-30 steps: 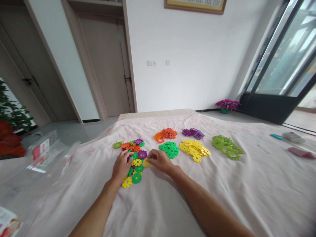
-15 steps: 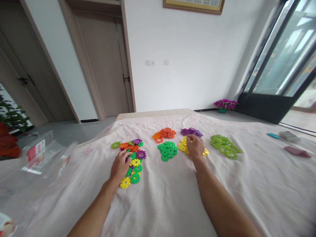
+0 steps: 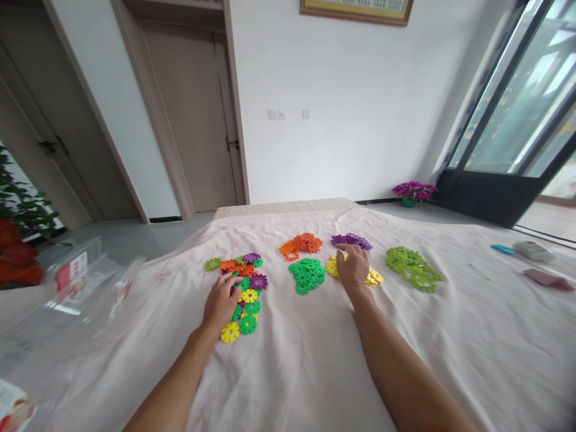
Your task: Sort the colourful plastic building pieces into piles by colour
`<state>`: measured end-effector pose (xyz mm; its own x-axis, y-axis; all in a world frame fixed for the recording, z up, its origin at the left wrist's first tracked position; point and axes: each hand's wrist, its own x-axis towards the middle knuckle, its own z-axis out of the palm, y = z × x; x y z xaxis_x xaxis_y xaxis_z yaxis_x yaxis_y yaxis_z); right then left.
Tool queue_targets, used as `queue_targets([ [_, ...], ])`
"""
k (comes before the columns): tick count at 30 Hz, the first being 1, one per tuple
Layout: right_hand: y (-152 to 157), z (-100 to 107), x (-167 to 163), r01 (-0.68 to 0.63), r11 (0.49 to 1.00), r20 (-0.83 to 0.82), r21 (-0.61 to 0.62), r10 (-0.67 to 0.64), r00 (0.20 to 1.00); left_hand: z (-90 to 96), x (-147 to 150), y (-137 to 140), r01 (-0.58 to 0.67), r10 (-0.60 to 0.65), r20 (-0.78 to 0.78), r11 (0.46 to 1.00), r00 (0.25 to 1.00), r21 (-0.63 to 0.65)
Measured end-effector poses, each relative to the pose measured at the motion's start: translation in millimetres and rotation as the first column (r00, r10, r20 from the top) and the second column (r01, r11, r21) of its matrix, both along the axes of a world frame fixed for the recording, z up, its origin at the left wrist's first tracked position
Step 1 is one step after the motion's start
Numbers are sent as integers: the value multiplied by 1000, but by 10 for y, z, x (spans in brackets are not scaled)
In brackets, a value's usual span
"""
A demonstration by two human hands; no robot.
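My left hand [image 3: 220, 303] lies with its fingers spread over the left edge of a mixed pile of plastic snowflake building discs [image 3: 249, 296] in green, yellow, orange and purple. Over the yellow disc pile [image 3: 373, 277] is my right hand [image 3: 354, 268], its thumb apart from the fingers; it hides part of that pile, and I see nothing held. Left of it lies a green disc pile [image 3: 306, 276]. Farther back are an orange pile [image 3: 303, 243] and a purple pile [image 3: 351, 241]. A light green pile [image 3: 411, 268] sits to the right.
A pale patterned cloth [image 3: 292, 360] covers the table. Clear plastic packaging [image 3: 85, 294] lies at the left. On the right are a blue object [image 3: 503, 249], a white item [image 3: 533, 251] and a folded pink piece [image 3: 549, 279]. Beyond stand a wall and a door [image 3: 191, 120].
My right hand has opened above the yellow pile, its thumb and fingers parting. My left hand stays on the mixed pile. The view has shifted slightly.
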<state>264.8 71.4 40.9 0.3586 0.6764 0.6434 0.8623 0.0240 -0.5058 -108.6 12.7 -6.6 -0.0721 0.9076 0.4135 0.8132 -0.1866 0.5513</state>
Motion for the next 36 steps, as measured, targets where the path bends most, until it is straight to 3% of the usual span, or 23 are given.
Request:
queue_targets([
  [2,-42,17,-260,-182,983,58,-9,182,982,-11,-4,6,-1,1,0,1000,1000,6],
  [4,-122,27,-555,-369,927,127,-60,374,919,-20,-8,13,1,-1,0,1000,1000,13],
  [8,-345,-20,-1088,-634,719,254,-285,695,673,-37,-15,29,5,-4,-13,1000,1000,20],
  [11,-480,-113,-1321,-662,609,279,-438,792,544,-47,-16,37,1,0,-27,999,1000,37],
  [15,-518,-197,-1410,-651,553,270,-519,830,489,-45,-11,36,5,-4,-27,999,1000,46],
  [19,-467,-163,-1398,-714,522,254,-466,852,457,-45,-11,38,1,0,-23,999,1000,46],
  [22,-458,-112,-1395,-732,521,242,-438,853,462,-48,-13,40,2,-1,-25,999,1000,45],
  [27,-497,-83,-1419,-691,564,283,-452,826,488,-42,-12,34,6,-5,-18,999,1000,32],
  [32,-484,-98,-1379,-606,665,289,-436,742,605,-49,-15,35,9,-9,-7,1000,1000,30],
  [36,-374,-48,-1212,-568,769,198,-293,630,751,-43,-12,25,16,-16,2,1000,1000,6],
])
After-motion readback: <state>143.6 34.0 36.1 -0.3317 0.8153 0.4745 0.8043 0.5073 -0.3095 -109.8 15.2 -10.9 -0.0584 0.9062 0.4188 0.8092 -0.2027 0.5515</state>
